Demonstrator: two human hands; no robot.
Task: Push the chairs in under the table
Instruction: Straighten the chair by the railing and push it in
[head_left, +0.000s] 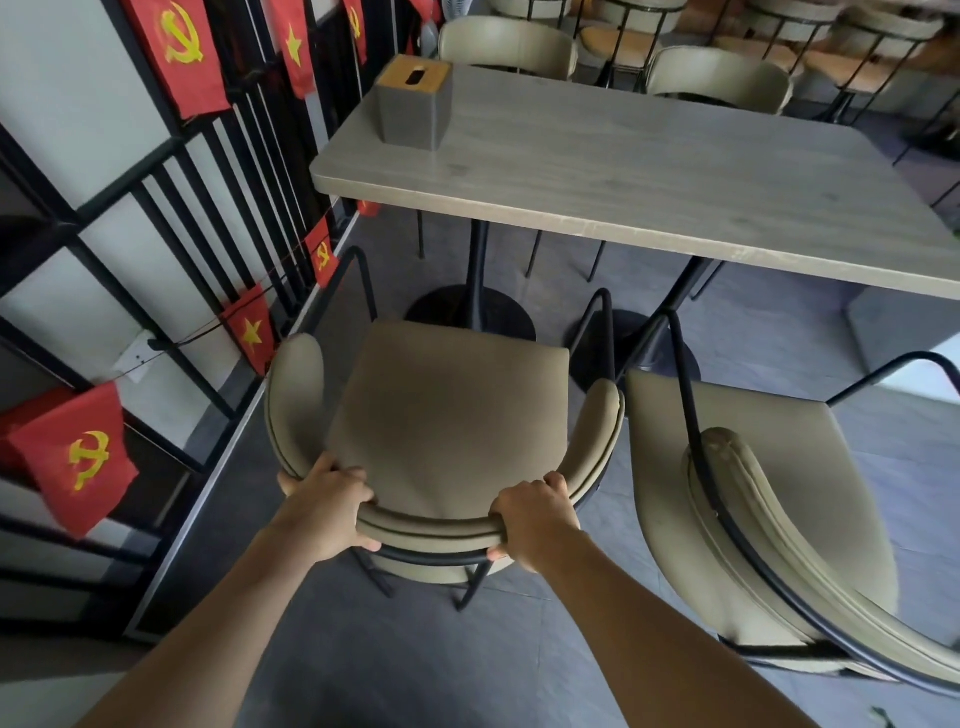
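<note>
left hand (326, 512) and right hand (535, 519) clamped on chair (447, 415) backrest | chair stood short of counter (649, 171), seat not under | second chair (769, 519) beside, right

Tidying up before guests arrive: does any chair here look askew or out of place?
Yes. The chair on the right stands turned at an angle to the table, pulled well out. The chair held by the left hand and right hand faces the table squarely but isn't under it yet.
</note>
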